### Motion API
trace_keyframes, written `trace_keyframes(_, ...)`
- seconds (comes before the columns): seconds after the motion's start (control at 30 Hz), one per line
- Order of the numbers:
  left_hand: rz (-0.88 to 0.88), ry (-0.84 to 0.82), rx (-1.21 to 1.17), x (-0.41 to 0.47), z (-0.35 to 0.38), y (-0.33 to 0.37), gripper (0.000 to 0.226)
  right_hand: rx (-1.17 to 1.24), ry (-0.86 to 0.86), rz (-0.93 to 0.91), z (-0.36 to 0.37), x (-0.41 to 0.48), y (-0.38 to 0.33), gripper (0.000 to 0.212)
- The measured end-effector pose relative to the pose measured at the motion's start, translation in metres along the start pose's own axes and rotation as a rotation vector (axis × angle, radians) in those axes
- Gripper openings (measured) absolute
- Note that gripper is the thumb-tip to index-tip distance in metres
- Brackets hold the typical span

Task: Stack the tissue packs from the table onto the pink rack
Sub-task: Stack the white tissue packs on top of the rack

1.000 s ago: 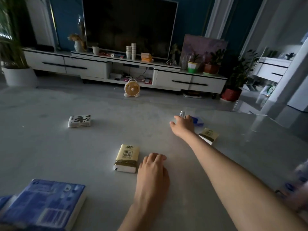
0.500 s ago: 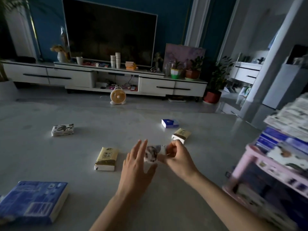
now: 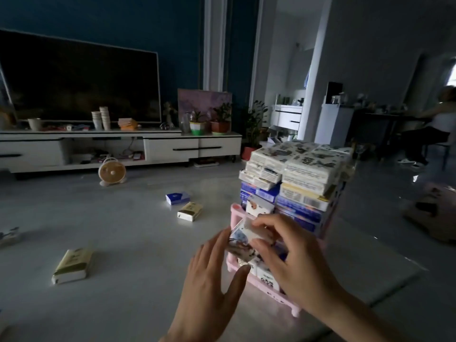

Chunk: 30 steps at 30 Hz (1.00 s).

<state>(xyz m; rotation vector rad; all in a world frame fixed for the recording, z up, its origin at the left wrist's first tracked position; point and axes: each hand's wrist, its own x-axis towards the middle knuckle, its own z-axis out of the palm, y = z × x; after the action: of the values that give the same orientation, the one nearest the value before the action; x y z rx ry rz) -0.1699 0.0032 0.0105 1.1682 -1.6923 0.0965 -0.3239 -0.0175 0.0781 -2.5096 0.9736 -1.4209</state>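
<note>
A tissue pack (image 3: pixel 240 240) is clamped by curled right hand (image 3: pixel 296 257) fingers (image 3: pixel 269 223) at the lower shelf of the pink rack (image 3: pixel 271 294), 5 o'clock in view. Straight left hand (image 3: pixel 209 280) fingers (image 3: pixel 217 243) are pressed against its 9 o'clock side.

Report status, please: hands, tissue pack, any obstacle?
Right hand pinches small tissue pack at pink rack, lower shelf. Left hand open beside it. Lower shelf already holds packs.
</note>
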Motion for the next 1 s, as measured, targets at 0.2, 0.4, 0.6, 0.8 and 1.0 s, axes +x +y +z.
trace_keyframes(0.2,0.112,-0.056,0.011,0.024,0.024,0.032,0.056,-0.274,0.218,-0.156,-0.053,-0.002,0.014,0.019)
trace_keyframes(0.4,0.129,-0.074,0.161,0.030,0.052,0.038,0.060,-0.557,0.266,-0.199,-0.049,-0.008,0.026,0.021)
trace_keyframes(0.6,0.099,-0.095,0.308,0.039,0.058,0.024,0.057,-0.686,0.285,-0.195,-0.038,-0.010,0.032,0.023)
trace_keyframes(0.8,0.069,-0.101,0.351,0.041,0.056,0.022,0.057,-0.691,0.228,-0.079,-0.034,-0.012,0.037,0.027)
trace_keyframes(1.0,0.065,-0.106,0.327,0.041,0.058,0.024,0.064,-0.824,0.070,-0.096,-0.030,-0.022,0.037,0.050)
